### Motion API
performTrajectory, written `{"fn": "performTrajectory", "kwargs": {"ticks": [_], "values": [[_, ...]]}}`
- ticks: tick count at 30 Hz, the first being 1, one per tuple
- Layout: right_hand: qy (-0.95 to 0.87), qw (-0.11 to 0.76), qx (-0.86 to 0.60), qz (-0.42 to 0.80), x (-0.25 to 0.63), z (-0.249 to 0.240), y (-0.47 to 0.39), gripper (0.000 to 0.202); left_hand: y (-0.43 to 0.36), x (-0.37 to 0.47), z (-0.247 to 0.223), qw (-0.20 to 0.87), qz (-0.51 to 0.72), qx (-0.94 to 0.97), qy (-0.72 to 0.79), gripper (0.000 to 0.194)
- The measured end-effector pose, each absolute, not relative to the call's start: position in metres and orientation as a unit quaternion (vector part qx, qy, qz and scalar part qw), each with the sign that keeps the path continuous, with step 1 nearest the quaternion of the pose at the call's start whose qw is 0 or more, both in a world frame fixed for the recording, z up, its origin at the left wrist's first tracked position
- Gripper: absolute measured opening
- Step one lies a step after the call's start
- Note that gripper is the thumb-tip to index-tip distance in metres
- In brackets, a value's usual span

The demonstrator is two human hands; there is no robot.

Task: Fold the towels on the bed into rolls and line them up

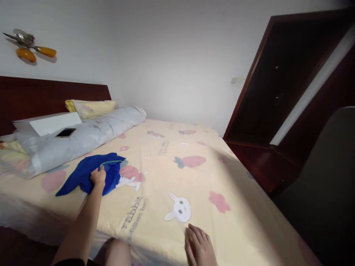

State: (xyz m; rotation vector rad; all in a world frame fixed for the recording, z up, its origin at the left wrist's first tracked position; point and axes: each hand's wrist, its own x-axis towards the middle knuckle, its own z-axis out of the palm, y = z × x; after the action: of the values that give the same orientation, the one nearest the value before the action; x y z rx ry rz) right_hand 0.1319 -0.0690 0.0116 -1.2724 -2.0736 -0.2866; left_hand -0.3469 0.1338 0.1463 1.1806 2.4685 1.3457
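Note:
A crumpled blue cloth garment point(88, 168) with a thin green trim lies on the left part of the bed point(172, 144). My left hand point(98, 176) is closed on it near the green edge, the fingers pinching the fabric. Its exact kind is hard to make out while it is bunched up. My right hand point(200, 244) is over the near edge of the bed, just below a printed rabbit face, with its fingers stretched out and nothing in them.
A rolled grey quilt point(111, 127) lies along the headboard point(50, 90), with a phone point(66, 132) and a white box point(52, 123) on it. Behind is a yellow pillow point(95, 108). A dark door point(257, 85) stands right, and a chair back point(318, 170) is nearer.

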Motion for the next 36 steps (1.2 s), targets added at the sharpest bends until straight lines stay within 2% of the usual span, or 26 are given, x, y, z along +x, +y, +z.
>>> {"fn": "performTrajectory", "kwargs": {"ticks": [3, 7, 11, 15, 17, 19, 21, 22, 25, 28, 32, 36], "values": [[-0.794, 0.341, -0.493, -0.099, 0.131, 0.013, -0.070, 0.027, 0.135, -0.338, 0.167, -0.005, 0.519, 0.306, 0.798, 0.035], [-0.792, 0.346, -0.495, -0.087, 0.131, 0.013, -0.070, 0.028, 0.139, -0.317, 0.201, -0.060, 0.607, 0.289, 0.738, 0.035], [-0.785, 0.356, -0.506, -0.033, 0.132, 0.013, -0.071, 0.028, 0.138, -0.272, 0.231, -0.066, 0.653, 0.382, 0.651, 0.035], [-0.705, 0.416, -0.560, 0.131, 0.121, 0.026, -0.064, 0.027, 0.119, -0.192, 0.244, -0.005, 0.635, 0.542, 0.550, 0.035], [-0.638, 0.476, -0.559, 0.232, 0.110, 0.040, -0.054, 0.039, 0.100, -0.144, 0.245, 0.046, 0.603, 0.624, 0.495, 0.031], [-0.595, 0.519, -0.532, 0.305, 0.099, 0.054, -0.040, 0.063, 0.074, -0.100, 0.245, 0.129, 0.548, 0.719, 0.407, 0.028], [-0.584, 0.537, -0.515, 0.325, 0.093, 0.067, -0.025, 0.084, 0.047, -0.067, 0.247, 0.198, 0.496, 0.779, 0.330, 0.025], [-0.580, 0.545, -0.518, 0.312, 0.094, 0.072, -0.019, 0.086, 0.036, -0.056, 0.249, 0.221, 0.478, 0.794, 0.304, 0.025], [-0.560, 0.574, -0.544, 0.246, 0.110, 0.085, -0.007, 0.066, 0.018, -0.046, 0.254, 0.237, 0.466, 0.803, 0.286, 0.026], [-0.592, 0.535, -0.550, 0.246, 0.139, 0.102, -0.002, 0.041, 0.032, -0.057, 0.253, 0.230, 0.471, 0.795, 0.305, 0.027], [-0.656, 0.412, -0.533, 0.340, 0.171, 0.137, 0.014, 0.038, 0.084, -0.077, 0.235, 0.253, 0.492, 0.745, 0.373, 0.027], [-0.636, 0.363, -0.563, 0.383, 0.187, 0.167, 0.045, 0.032, 0.132, -0.089, 0.218, 0.287, 0.502, 0.702, 0.415, 0.029]]}}
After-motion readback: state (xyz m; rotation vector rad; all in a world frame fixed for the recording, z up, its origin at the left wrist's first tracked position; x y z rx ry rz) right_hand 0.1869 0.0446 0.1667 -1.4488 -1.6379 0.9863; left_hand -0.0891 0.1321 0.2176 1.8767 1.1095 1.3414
